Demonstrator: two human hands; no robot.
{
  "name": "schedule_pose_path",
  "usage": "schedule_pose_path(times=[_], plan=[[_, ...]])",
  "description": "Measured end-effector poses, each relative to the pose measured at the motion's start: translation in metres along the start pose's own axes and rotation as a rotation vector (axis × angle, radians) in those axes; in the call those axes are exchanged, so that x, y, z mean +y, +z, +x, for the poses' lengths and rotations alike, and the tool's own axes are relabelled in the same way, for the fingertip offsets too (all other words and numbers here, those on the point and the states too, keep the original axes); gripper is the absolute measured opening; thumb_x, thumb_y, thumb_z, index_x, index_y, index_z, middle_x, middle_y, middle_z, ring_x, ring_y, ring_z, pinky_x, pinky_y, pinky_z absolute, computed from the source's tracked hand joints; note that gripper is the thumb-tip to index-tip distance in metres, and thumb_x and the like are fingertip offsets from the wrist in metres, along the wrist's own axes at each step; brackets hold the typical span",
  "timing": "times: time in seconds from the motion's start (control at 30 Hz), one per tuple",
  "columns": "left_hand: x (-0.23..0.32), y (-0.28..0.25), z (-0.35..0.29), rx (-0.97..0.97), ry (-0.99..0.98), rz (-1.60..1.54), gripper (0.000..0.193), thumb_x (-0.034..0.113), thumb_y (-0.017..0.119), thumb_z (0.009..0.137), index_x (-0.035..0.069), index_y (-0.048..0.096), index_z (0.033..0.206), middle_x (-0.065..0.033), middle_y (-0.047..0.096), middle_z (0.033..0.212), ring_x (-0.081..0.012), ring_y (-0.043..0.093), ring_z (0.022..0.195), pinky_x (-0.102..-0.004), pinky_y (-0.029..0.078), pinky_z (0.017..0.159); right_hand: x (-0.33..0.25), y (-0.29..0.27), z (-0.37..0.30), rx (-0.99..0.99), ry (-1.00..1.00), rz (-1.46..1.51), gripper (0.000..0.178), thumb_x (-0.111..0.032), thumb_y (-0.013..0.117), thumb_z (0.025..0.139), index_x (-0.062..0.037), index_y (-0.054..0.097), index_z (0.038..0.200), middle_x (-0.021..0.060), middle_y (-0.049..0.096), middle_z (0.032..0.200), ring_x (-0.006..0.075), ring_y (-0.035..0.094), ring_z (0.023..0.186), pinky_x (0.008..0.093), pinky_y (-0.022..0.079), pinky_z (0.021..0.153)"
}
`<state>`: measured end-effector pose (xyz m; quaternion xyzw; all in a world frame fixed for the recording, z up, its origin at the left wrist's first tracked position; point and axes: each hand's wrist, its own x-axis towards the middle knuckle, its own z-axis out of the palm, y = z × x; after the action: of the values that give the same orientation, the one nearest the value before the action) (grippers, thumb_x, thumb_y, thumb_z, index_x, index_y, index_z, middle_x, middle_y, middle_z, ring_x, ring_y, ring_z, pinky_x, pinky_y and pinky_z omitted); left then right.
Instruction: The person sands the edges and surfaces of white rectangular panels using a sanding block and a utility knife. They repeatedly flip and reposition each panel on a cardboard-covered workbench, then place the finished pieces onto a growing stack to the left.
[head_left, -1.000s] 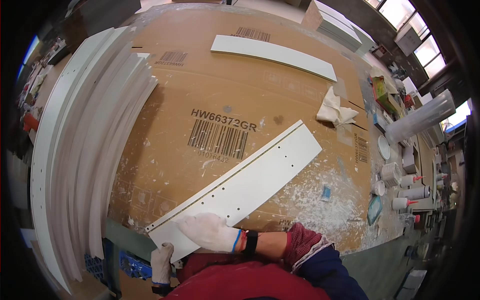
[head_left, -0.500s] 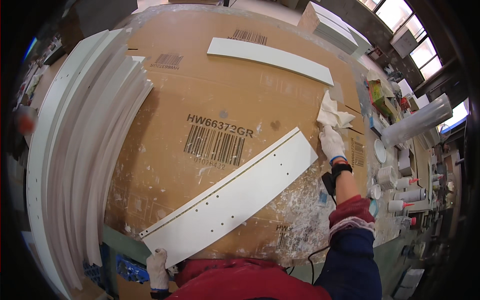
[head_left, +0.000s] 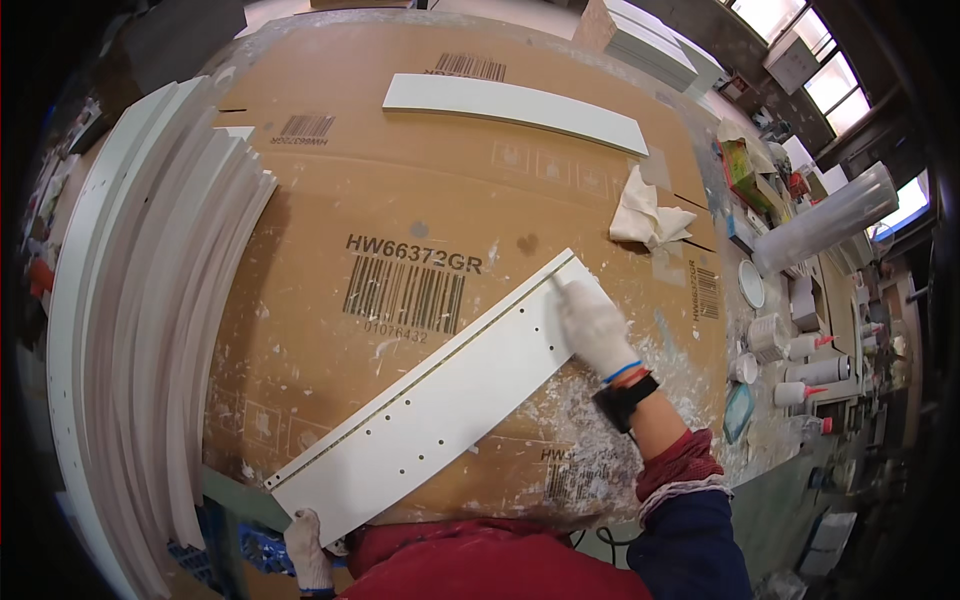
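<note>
A long white panel [head_left: 430, 405] lies slantwise across the cardboard, with a narrow groove along its far edge and several small holes. My left hand [head_left: 308, 552], in a white knit glove, grips its near left corner at the table edge. At the opposite end, my gloved right hand [head_left: 592, 325] is closed over the panel's edge, and part of its grip is hidden under the palm. Beyond that hand, a crumpled whitish cloth [head_left: 645, 215] rests on the cardboard. Another white panel [head_left: 510, 108], plain and narrower, lies farther back.
Printed cardboard [head_left: 330, 205] covers the worktable. On the left stands a row of white boards [head_left: 150, 330] on edge. Glue bottles [head_left: 800, 393], a clear plastic roll [head_left: 830, 220] and small tubs [head_left: 768, 335] crowd the right side. More boards are stacked [head_left: 640, 45] at the back right.
My right hand has left the cloth and come down and left onto the panel's right end. The left hand keeps its corner. The whole view has shifted slightly.
</note>
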<state>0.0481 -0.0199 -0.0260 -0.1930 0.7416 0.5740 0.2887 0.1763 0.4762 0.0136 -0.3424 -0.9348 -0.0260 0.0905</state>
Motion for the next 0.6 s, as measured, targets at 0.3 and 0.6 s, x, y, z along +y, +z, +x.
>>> schedule_pose_path(times=[0.3, 0.6], plan=[[-0.008, -0.01, 0.003, -0.085, 0.059, 0.166, 0.029, 0.025, 0.048, 0.099, -0.003, 0.055, 0.096, -0.0079, 0.063, 0.08, -0.0145, 0.063, 0.072, -0.0281, 0.051, 0.063, -0.046, -0.042, -0.039, -0.459, -0.314, 0.229, 0.012, -0.019, 0.048, 0.092, -0.0086, 0.053, 0.094, 0.0151, 0.063, 0.08, 0.0336, 0.066, 0.07, 0.0455, 0.053, 0.062], [0.052, 0.016, -0.028, -0.243, -0.197, 0.237, 0.019, 0.017, 0.058, 0.091, -0.002, 0.058, 0.085, -0.003, 0.058, 0.071, -0.0104, 0.054, 0.06, -0.0253, 0.041, 0.052, 0.054, -0.042, 0.05, -0.131, 0.214, -0.034, 0.019, -0.026, 0.051, 0.092, -0.0083, 0.053, 0.099, 0.0209, 0.066, 0.09, 0.0412, 0.064, 0.085, 0.0518, 0.051, 0.071]])
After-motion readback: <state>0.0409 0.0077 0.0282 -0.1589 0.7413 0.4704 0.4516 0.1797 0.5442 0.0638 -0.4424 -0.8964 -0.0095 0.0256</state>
